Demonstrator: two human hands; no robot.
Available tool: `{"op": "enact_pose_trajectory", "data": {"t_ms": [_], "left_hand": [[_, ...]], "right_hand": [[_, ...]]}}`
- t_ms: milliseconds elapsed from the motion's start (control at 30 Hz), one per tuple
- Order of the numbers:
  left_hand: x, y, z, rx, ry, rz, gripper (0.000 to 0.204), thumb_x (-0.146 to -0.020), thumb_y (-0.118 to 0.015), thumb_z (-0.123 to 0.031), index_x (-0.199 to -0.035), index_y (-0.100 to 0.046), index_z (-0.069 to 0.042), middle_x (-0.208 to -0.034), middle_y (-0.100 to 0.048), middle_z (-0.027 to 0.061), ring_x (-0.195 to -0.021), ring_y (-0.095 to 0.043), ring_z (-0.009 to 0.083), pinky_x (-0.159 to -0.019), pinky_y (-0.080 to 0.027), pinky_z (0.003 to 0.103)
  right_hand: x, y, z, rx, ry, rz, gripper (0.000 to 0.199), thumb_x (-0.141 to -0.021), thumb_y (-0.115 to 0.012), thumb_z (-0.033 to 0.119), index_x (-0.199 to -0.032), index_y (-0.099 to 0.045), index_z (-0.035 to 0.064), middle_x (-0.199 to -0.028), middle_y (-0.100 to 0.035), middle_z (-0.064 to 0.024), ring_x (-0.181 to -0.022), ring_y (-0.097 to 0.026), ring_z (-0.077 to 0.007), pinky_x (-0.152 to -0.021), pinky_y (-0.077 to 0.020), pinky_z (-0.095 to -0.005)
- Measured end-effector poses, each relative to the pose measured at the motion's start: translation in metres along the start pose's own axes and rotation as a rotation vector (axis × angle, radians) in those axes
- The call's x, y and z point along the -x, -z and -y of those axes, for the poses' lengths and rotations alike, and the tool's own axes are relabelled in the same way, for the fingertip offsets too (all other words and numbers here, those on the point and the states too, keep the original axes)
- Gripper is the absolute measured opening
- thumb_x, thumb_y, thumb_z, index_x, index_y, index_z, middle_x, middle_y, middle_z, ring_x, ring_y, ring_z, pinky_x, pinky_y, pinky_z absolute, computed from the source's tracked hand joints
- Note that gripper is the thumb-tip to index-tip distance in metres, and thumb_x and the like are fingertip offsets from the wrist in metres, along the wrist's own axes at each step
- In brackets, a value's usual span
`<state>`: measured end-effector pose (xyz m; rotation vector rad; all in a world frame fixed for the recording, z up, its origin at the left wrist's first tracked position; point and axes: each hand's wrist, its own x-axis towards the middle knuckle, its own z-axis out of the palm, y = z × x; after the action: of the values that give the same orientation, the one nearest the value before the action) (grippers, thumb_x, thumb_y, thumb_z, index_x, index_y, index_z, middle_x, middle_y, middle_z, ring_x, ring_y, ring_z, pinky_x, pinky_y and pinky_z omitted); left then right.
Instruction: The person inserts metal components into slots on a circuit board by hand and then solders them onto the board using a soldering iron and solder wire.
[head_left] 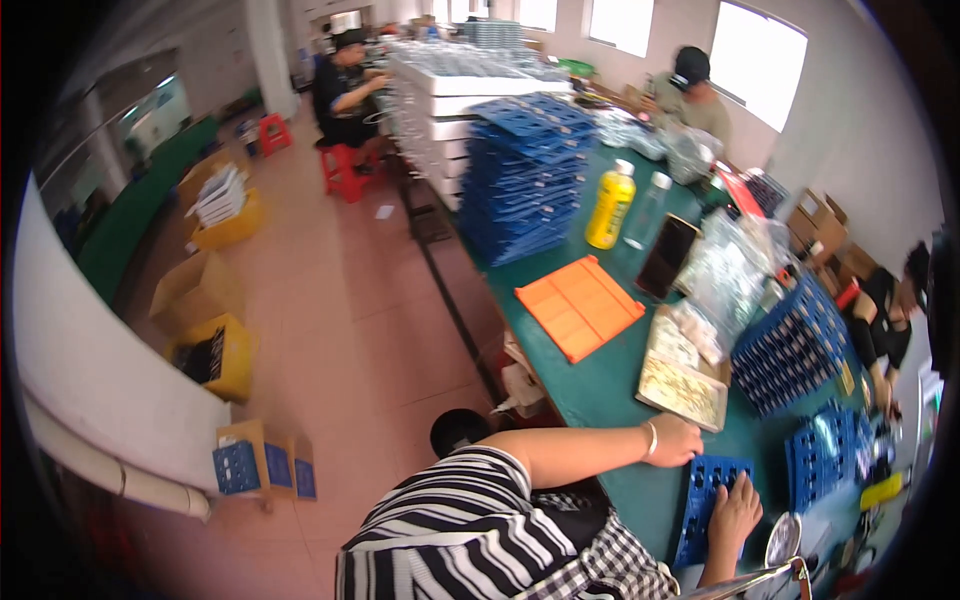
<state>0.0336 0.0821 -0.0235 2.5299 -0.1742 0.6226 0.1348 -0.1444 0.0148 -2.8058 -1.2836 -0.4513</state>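
A blue tray with rows of holes (700, 500) lies on the green table in front of me, at the lower right. My left hand (675, 443), a white band round its wrist, is at the tray's far left corner. Its fingers are curled together, and whatever they hold is hidden. On the right part of the tray rests my right hand (737, 515), its fingers stretched over the holes. Just beyond my left hand sits a shallow box (683, 393) of small pale and yellowish parts. Right of the tray is a round metal dish (783, 540).
Stacked blue trays (790, 345) and a smaller blue stack (822, 462) stand right. Farther off are an orange tray (580, 307), a phone (668, 256), a yellow bottle (610, 205), a clear bottle (648, 210), plastic bags (730, 270) and a tall blue stack (525, 185). Other people sit nearby.
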Motion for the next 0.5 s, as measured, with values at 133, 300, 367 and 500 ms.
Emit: {"op": "enact_pose_trajectory", "data": {"t_ms": [133, 300, 367, 500], "left_hand": [[0.004, 0.007, 0.001, 0.004, 0.047, -0.006, 0.016, -0.084, -0.059, -0.022, -0.094, -0.066, -0.013, -0.087, -0.061, 0.0084, -0.084, -0.063, 0.0288, -0.073, -0.051, 0.041], [0.000, 0.010, -0.005, 0.030, 0.095, 0.036, 0.016, -0.084, -0.058, -0.020, -0.095, -0.066, -0.013, -0.086, -0.062, 0.0077, -0.083, -0.063, 0.0290, -0.072, -0.051, 0.040], [0.000, 0.009, -0.005, 0.037, 0.084, 0.017, 0.015, -0.084, -0.058, -0.020, -0.095, -0.066, -0.013, -0.087, -0.062, 0.0078, -0.082, -0.063, 0.0294, -0.072, -0.051, 0.040], [0.001, 0.011, -0.007, 0.040, 0.097, 0.023, 0.015, -0.084, -0.058, -0.019, -0.096, -0.067, -0.013, -0.087, -0.062, 0.0078, -0.081, -0.063, 0.0298, -0.071, -0.052, 0.041]], "right_hand": [[-0.007, 0.005, 0.008, -0.030, 0.013, 0.023, 0.052, -0.087, -0.058, 0.033, -0.130, -0.052, 0.0043, -0.129, -0.053, -0.0090, -0.115, -0.049, -0.0275, -0.100, -0.0316, -0.0433], [-0.006, 0.007, 0.004, -0.033, -0.012, 0.025, 0.052, -0.087, -0.058, 0.035, -0.128, -0.053, 0.0041, -0.128, -0.054, -0.0088, -0.114, -0.049, -0.0267, -0.100, -0.0313, -0.0441], [-0.005, 0.006, 0.005, -0.004, 0.023, -0.021, 0.052, -0.086, -0.059, 0.036, -0.127, -0.054, 0.0035, -0.126, -0.054, -0.0086, -0.113, -0.049, -0.0264, -0.100, -0.0313, -0.0438], [-0.008, 0.012, 0.006, -0.028, 0.019, -0.008, 0.051, -0.087, -0.058, 0.036, -0.125, -0.055, 0.0024, -0.123, -0.055, -0.0085, -0.110, -0.050, -0.0256, -0.099, -0.0314, -0.0432]]}}
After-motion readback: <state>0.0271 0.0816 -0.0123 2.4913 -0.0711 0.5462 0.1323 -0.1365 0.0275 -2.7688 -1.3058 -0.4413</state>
